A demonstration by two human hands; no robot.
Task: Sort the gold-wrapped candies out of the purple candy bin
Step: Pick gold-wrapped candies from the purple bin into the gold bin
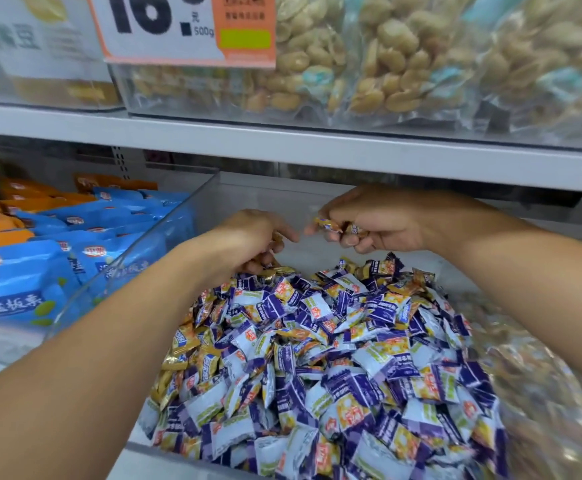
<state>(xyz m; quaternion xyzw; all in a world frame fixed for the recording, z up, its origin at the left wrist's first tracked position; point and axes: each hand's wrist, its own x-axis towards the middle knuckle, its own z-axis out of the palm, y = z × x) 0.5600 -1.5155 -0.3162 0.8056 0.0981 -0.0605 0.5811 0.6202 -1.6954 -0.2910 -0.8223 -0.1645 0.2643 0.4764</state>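
Above bin (192,209), right hand (379,223) pinching gold candy (327,225) crosswise

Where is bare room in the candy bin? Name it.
Bare bin floor at the back, between the hands and the rear wall, and a strip at right beside the candy pile. Everywhere nearer is crowded with wrapped candies.

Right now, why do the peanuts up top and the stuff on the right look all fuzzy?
In the head view, the peanut bags on the upper shelf and the right edge of the bin are smeared by blur; the purple candies in the middle stay fairly sharp, and the wide lens bends the shelf edge.
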